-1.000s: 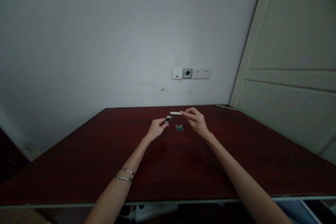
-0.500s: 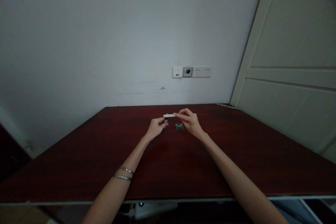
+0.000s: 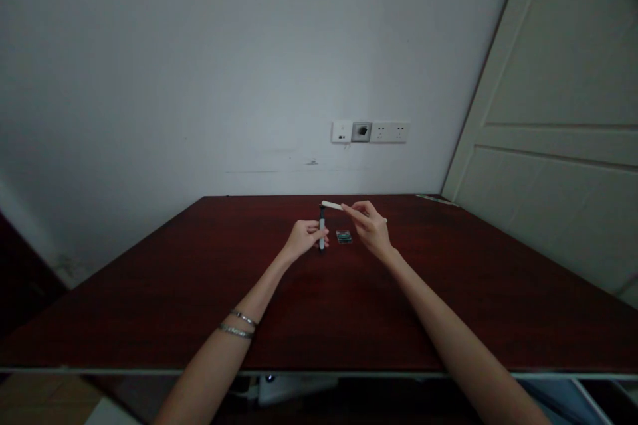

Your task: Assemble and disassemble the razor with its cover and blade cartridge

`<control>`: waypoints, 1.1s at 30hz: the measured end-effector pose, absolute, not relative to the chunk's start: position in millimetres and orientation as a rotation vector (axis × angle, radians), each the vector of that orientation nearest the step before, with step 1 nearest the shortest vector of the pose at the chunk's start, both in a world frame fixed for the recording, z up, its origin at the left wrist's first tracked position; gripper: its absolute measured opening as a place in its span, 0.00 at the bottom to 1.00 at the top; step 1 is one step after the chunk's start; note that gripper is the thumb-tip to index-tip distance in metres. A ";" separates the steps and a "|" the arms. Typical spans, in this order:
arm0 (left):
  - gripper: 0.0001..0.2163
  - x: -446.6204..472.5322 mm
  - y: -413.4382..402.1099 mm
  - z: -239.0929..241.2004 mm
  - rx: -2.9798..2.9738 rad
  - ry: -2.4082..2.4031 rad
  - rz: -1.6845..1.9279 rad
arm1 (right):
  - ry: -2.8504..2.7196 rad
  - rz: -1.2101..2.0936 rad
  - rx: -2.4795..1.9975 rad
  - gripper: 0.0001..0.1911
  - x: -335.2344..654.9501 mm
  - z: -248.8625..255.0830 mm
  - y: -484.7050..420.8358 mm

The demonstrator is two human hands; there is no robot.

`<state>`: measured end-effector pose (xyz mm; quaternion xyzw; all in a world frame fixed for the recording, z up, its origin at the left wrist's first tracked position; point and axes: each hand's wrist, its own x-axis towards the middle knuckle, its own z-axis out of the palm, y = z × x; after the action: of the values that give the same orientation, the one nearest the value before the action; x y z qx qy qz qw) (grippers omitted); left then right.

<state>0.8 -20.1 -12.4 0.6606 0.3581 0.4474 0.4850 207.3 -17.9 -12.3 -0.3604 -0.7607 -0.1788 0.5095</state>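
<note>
My left hand (image 3: 304,239) is closed around a thin upright stick-like tool (image 3: 321,229) with a dark top and pale lower end, standing above the dark red table (image 3: 319,305). My right hand (image 3: 371,229) pinches a slim white strip (image 3: 333,205) held level, its left tip touching the top of the upright tool. A small clear packet with green contents (image 3: 343,236) lies flat on the table between my two hands, just below my right fingers. Two thin bangles (image 3: 239,325) circle my left wrist.
A row of wall sockets (image 3: 370,131) sits on the white wall behind the table. A pale panelled door (image 3: 563,133) stands at the right. The table's front edge (image 3: 319,370) runs near my elbows, with something white beneath it.
My left hand has turned the small tool upright and raised it. My right hand has brought the white strip leftward and up until its tip meets the tool's top.
</note>
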 end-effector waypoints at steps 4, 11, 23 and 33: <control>0.13 -0.6 -20.8 -9.1 1.492 0.888 1.142 | -1.828 -0.491 -0.898 0.21 217.6 -15.9 -14.1; 0.12 0.6 -21.4 -10.9 1.476 0.903 1.105 | -1.860 -0.583 -0.927 0.23 207.8 -18.3 -13.9; 0.10 5.6 -27.1 -9.1 1.463 0.944 1.053 | -1.813 -0.530 -0.971 0.23 201.8 -22.6 -15.0; 0.09 6.2 -25.8 -11.5 1.476 0.962 1.022 | -1.838 -0.502 -0.925 0.23 198.0 -24.4 -14.9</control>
<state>6.2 -25.8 -11.5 0.6169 0.4020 0.4272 0.5247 198.0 -14.9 -24.4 -0.3808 -0.7566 -0.2067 0.4896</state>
